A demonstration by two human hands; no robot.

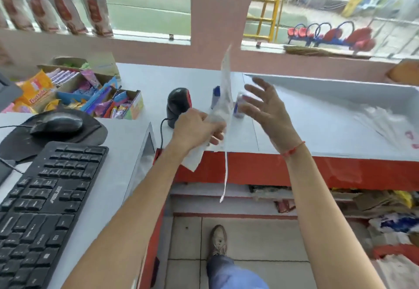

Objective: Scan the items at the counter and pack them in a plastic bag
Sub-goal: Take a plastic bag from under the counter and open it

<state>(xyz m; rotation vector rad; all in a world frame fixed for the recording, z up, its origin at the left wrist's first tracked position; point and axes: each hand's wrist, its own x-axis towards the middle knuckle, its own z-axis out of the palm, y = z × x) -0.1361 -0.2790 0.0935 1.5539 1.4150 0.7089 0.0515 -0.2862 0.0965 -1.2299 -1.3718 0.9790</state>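
My left hand [197, 127] is closed around a thin white plastic bag [225, 89], which stands up edge-on above the counter and trails a strip below the counter edge. My right hand [267, 109] hovers just right of the bag, fingers spread, holding nothing. Behind the bag stand two small blue-and-white items [216, 97] [239, 107] on the white counter [306, 118], partly hidden and blurred. A black barcode scanner [179, 105] with a red face stands just left of my left hand.
Cardboard boxes of colourful sweets [99, 98] sit at the back left. A black mouse [56, 124] and keyboard [43, 204] lie on the lower desk at left. A stack of plastic bags [390, 125] lies at the counter's right. Shelves with goods run under the counter.
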